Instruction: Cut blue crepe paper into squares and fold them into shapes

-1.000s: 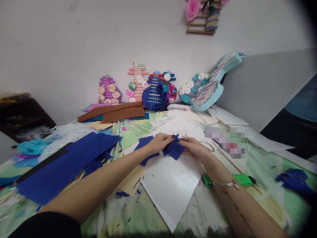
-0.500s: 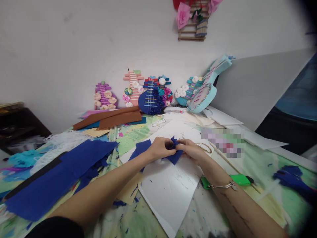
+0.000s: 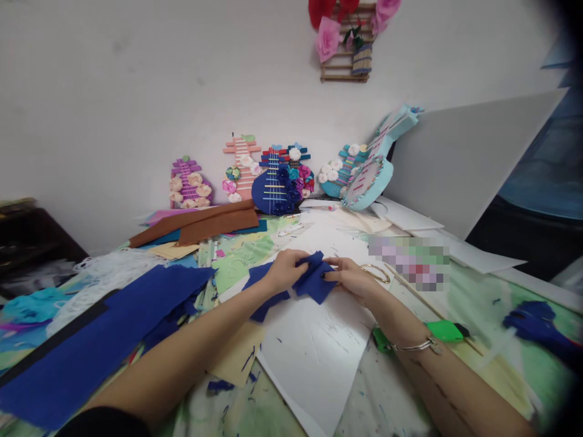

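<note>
From here, far left: long blue felt-like sheet [image 3: 100, 346] flat on the table. Next, loose blue offcut [image 3: 262, 309] under the left wrist. Left hand [image 3: 288, 270]: fingertips pinched on the left edge of small blue piece [image 3: 314, 284]. Piece sits between both hands, over white board [image 3: 314, 358], partly folded. Right hand [image 3: 353, 282]: fingertips clamped on its right edge. Gold ring [image 3: 377, 273] just beyond that wrist; green cutter [image 3: 444, 331] by the forearm.

L hand [image 3: 286, 270] & R hand [image 3: 354, 281] hold blue pc [image 3: 315, 283].
</note>
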{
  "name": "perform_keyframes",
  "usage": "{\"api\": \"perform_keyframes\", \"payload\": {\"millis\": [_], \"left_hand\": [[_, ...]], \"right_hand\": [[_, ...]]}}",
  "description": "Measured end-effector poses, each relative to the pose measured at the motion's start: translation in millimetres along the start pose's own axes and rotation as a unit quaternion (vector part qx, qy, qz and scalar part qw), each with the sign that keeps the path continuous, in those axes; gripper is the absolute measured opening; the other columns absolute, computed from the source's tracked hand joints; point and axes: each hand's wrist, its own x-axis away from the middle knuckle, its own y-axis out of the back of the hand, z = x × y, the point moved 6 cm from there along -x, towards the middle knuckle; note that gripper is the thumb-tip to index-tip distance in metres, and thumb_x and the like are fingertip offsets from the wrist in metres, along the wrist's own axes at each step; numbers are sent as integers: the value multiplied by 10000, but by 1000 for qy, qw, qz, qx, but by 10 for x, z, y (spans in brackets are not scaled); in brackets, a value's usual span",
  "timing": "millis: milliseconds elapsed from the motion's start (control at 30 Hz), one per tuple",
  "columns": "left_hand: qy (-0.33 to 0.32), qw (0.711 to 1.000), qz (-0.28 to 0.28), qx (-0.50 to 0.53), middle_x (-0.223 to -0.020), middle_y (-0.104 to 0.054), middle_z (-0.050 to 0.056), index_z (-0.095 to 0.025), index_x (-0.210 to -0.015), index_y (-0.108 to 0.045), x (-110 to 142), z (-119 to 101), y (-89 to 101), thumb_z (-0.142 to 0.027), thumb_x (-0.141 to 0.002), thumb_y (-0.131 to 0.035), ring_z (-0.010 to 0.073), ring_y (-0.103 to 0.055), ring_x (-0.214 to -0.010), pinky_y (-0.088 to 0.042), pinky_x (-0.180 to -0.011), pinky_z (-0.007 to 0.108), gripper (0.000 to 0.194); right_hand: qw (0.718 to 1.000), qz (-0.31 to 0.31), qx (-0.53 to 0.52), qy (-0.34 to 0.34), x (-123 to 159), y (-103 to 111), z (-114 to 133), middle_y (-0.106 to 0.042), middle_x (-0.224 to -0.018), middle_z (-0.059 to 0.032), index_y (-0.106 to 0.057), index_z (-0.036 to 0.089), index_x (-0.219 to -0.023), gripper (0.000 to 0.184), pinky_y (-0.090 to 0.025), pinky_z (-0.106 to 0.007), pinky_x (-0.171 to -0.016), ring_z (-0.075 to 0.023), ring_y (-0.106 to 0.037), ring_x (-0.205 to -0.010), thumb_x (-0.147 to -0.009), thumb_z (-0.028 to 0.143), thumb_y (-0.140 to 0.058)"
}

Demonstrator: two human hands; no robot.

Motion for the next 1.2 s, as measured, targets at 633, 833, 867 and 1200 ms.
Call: {"api": "perform_keyframes", "payload": {"millis": [633, 833, 867, 1200], "left_hand": [[11, 979, -41, -199, -1234, -540, 100, -162, -1203, -527, 281, 738, 900, -321, -899, -558, 240, -562, -1066, -483, -886, 465, 345], [-100, 960, -10, -261, -1223, -560, 136, -150, -1199, -562, 554, 358, 523, -247, -765, -673, 274, -508, -1147, -408, -1006, 445, 458], [-109, 957, -8, -268, -1240, -550, 152, -139, -1228, -541, 594, 326, 476, -254, -781, -653, 276, -507, -1151, -412, -1005, 440, 475], [-184, 939, -9, -290, -1128, -671, 82, -229, -1108, -634, 1195, -6, 514, -180, -912, -435, 237, -561, -1139, -441, -983, 436, 283]], "right_hand": [[997, 38, 27, -61, 165, -26, 71, -707, -779, -95, -577, 108, -1095, 347, -588, -310, -615, -180, -682, -639, -749, 116, -591], [979, 49, 161, -115, 261, 49, -25, -657, -604, -12, -567, 174, -1063, 434, -540, -266, -489, -155, -620, -495, -658, 184, -722], [975, 58, 179, -115, 273, 46, -34, -667, -625, -18, -570, 185, -1054, 420, -531, -262, -483, -150, -615, -489, -670, 243, -730], [944, -25, 329, 22, 595, 12, 20, -677, -745, -41, -463, 219, -1141, 352, -528, -345, -679, -214, -663, -685, -841, 385, -543]]}}
